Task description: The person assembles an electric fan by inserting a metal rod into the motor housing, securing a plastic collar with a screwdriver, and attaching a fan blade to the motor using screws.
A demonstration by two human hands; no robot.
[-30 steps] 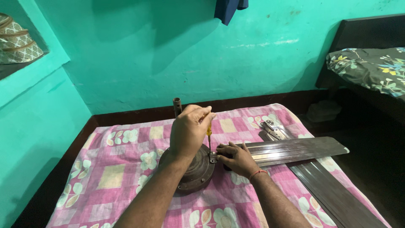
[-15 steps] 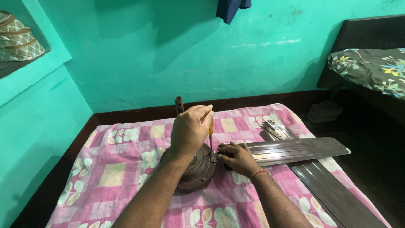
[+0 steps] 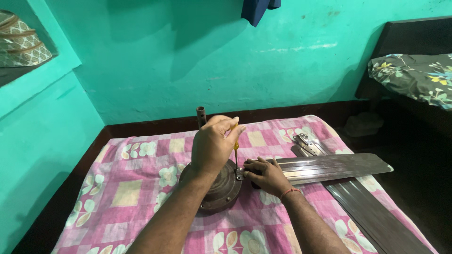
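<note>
Yellow-handled screwdriver [image 3: 235,146] stands upright in your left hand [image 3: 213,143], fingers clenched around it, tip at the blade's bracket; your right hand [image 3: 266,173] presses the fan blade [image 3: 329,165] flat beside the motor [image 3: 217,186] on the pink checked cloth [image 3: 136,188].

view: one head camera only, worn by the person, so nothing is shared with a second view
direction: faces forward and tilts down over both forearms, towards the green wall [image 3: 188,61] and its dark skirting
nearness: close; the fingers [image 3: 230,129] of the left hand [image 3: 212,146] and the right hand [image 3: 268,175] sit just below the middle of the frame
below the fingers: the pink flowered cloth [image 3: 136,188] fills the lower half, running off the bottom edge
right of the fingers: a long metal fan blade [image 3: 329,167] reaches towards the right edge, a dark bed [image 3: 409,70] in the upper corner
left of the fingers: a wall recess at the top corner
</note>
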